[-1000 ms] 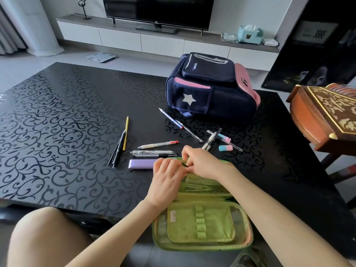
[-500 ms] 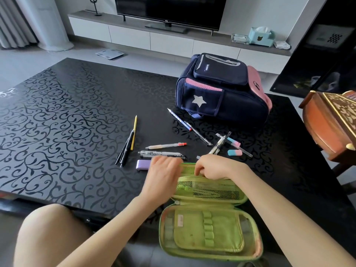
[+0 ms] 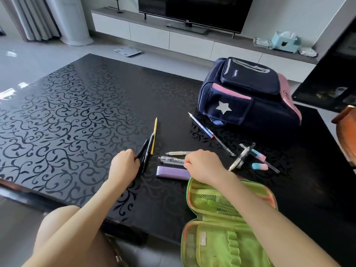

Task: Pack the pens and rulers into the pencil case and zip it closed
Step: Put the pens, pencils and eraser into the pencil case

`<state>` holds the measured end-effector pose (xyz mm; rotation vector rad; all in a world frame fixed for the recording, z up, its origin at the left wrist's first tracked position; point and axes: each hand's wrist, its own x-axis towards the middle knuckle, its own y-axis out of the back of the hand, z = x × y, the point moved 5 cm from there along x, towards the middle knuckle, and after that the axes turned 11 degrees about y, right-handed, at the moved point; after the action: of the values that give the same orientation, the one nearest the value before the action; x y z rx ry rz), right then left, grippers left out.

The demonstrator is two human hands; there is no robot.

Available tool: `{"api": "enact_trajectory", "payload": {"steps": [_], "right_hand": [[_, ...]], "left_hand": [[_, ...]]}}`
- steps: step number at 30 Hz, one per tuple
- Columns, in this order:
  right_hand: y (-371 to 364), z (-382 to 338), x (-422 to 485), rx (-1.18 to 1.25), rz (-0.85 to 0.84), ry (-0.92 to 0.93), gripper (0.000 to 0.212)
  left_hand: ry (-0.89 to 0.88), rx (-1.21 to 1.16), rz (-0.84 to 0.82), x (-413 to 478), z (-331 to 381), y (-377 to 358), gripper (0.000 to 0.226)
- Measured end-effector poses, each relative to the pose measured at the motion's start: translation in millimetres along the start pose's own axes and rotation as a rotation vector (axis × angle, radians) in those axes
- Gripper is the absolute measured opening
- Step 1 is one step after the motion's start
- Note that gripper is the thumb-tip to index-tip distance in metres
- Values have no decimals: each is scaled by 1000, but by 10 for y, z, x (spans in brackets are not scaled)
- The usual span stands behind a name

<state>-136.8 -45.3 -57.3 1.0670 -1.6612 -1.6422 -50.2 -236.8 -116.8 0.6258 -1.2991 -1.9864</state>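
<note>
The left hand [image 3: 124, 164] curls its fingers onto the black pens [image 3: 144, 153]. The right hand [image 3: 204, 165] pinches the clear pen [image 3: 171, 160] beside the purple ruler [image 3: 173, 173]. The green pencil case [image 3: 227, 224] lies open on the bench [image 3: 77, 116].

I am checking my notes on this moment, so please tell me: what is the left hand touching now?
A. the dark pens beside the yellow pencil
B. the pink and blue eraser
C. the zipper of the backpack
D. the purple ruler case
A: the left hand closes on the lower ends of the dark pens lying beside the yellow pencil, while the right hand reaches over the clear pen further right.
</note>
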Motion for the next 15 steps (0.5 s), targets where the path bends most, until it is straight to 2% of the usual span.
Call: {"api": "enact_trajectory", "payload": {"steps": [3,5,9,11,15], "right_hand": [[6,-34,16,39,89,-38,23],[-14,-36,-1,196,188,-63,29],[-70,-103,-79,846,323,-95,29],[-80,-144,-153,1099,383,-143,15],[-61,-7,-441,1124,537,-231,12]], "left_hand": [[76,-139,-11,-4,-78,77,19],[111,-331,-32,-106,-49,181,12],[87,-845,-317,-476,261,245,8],[15,-896,-396,-637,422,225,9],[-132,-815,-456,-892,742,165,16]]}}
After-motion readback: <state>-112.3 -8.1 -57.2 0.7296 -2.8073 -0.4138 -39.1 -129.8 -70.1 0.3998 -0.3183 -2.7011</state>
